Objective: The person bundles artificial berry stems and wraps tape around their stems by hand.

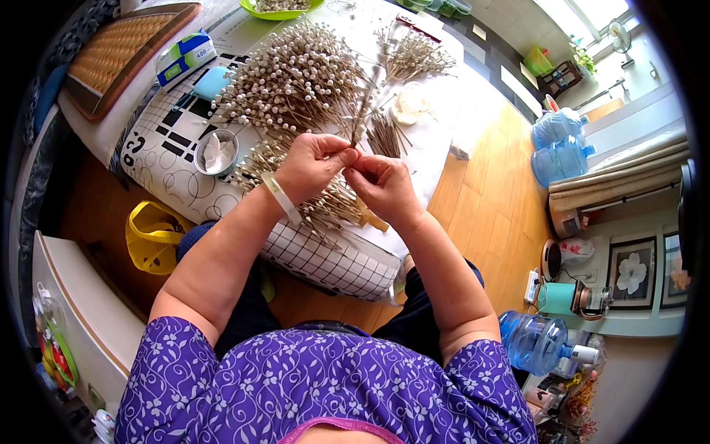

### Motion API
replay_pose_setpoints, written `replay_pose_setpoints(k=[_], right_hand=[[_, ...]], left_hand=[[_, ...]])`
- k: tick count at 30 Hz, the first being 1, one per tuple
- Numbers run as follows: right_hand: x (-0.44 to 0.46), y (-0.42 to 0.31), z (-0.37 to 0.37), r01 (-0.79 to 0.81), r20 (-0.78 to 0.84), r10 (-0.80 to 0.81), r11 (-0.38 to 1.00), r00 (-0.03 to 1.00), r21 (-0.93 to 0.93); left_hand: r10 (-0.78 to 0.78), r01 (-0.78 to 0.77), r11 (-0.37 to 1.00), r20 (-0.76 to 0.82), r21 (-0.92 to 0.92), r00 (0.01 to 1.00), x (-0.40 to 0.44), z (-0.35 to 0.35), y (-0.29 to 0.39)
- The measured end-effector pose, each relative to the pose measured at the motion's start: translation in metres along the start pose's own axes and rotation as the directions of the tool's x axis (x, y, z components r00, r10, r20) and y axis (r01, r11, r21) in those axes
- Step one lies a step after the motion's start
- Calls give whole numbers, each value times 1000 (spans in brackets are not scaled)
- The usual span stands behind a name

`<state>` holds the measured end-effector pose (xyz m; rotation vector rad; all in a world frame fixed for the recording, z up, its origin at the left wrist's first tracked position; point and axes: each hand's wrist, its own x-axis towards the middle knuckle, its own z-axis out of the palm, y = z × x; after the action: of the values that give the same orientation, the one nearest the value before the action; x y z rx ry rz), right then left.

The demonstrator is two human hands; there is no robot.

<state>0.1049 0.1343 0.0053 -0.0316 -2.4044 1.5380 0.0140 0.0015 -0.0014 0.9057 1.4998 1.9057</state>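
My left hand (pixel 314 164) and my right hand (pixel 381 183) meet fingertip to fingertip over the near part of the table. Between them a thin budded stem (pixel 366 96) stands up, its lower end pinched in my left fingers. My right fingers are pressed together at the same spot; what they hold is too small to name. Beyond my left hand lies a big heap of stems with white round buds (pixel 296 74). More budded stems (pixel 325 214) lie under my wrists. A bundle of bare brown sticks (pixel 386 137) is just past my right hand, near a pale roll (pixel 411 103).
On the table are a bowl with white pieces (pixel 217 152), a light blue case (pixel 212 83), a tissue pack (pixel 186 57), a green basin (pixel 281 13) and another stem pile (pixel 418 55). A yellow bag (pixel 154 237) is below at left. Water bottles (pixel 558 159) stand at right.
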Motion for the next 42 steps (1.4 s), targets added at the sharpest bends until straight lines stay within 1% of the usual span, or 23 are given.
replay_pose_setpoints(k=[2, 3, 5, 6, 7, 8, 10, 12, 14, 16, 18, 20, 22, 23, 25, 26, 28, 32, 34, 38, 40, 41, 42], right_hand=[[0, -7, -4, -30, 42, 31, 999, 999, -29], [0, -7, -5, -26, 41, 27, 999, 999, -31], [-2, -4, -6, -167, 118, 156, 981, 981, 96], [-2, -3, -5, -172, 124, 159, 980, 979, 97], [-3, -2, -5, -138, 112, 131, 989, 985, 52], [-3, -2, -5, -100, 98, 99, 995, 990, 4], [-3, -7, -4, -92, 68, 93, 996, 993, -6], [-3, -12, -3, -66, 43, 69, 996, 997, -55], [-3, -8, -2, -68, 30, 70, 997, 997, -40], [-2, -6, -3, -11, 30, 13, 996, 999, -85], [-2, -5, -6, -32, 46, 36, 996, 998, -84], [-2, -6, -6, -46, 68, 52, 995, 996, -83], [-4, -5, -4, -136, 53, 131, 986, 990, 97], [-4, -4, -4, -138, 55, 133, 986, 990, 97], [-4, -1, -5, -155, 102, 144, 982, 984, 112], [-5, -2, -5, -157, 100, 146, 981, 984, 113], [-3, -6, -6, -80, 51, 82, 996, 995, -40], [-3, 0, -4, -56, 6, 56, 998, 998, 7], [-2, 1, -5, -22, 62, 23, 999, 998, -25], [-2, -7, -6, -19, 56, 23, 997, 998, -72], [-3, -4, -3, -17, 29, 16, 1000, 999, 10], [-3, -4, -3, -17, 27, 16, 1000, 1000, 10], [-3, -5, -2, -26, 37, 25, 999, 999, 32]], left_hand=[[-47, 50, 994, -35, 94, 998, 1, -3, 1], [-43, 46, 994, -34, 96, 998, 2, -4, 2], [-25, 36, 982, -63, 186, 998, 2, -4, 7], [-21, 39, 973, -79, 228, 997, -1, -4, 9], [14, 8, 961, -78, 278, 997, -1, -4, 13], [12, 10, 961, -77, 277, 997, -2, -3, 11], [39, -8, 962, -106, 274, 994, -1, -1, 10], [39, -12, 974, -111, 228, 993, 0, -1, 9], [-7, 16, 991, -65, 136, 998, 1, -3, 9], [-40, 43, 992, -28, 117, 999, 0, -2, 9], [-66, 64, 996, -36, -59, 997, 1, 4, 6], [-48, 47, 999, -8, -17, 999, 3, -3, 0], [-37, 38, 999, -25, 26, 999, 3, -5, -2], [-39, 39, 999, -27, 25, 999, 2, -5, 0], [-28, 37, 990, -62, 135, 998, 1, -3, 3], [-30, 38, 990, -60, 135, 998, 1, -3, 1], [-15, 21, 993, -51, 117, 999, 2, -5, -3], [-9, 13, 994, -30, 112, 1000, 5, -4, -4], [-24, 23, 997, 14, 74, 1000, 4, -5, -5], [-62, 63, 997, -9, 50, 998, 3, -5, -1], [-44, 44, 996, -3, 76, 999, 2, -5, 4], [-44, 44, 996, -1, 77, 999, 2, -5, 5], [-50, 50, 998, -15, 45, 999, 2, -5, 5]])
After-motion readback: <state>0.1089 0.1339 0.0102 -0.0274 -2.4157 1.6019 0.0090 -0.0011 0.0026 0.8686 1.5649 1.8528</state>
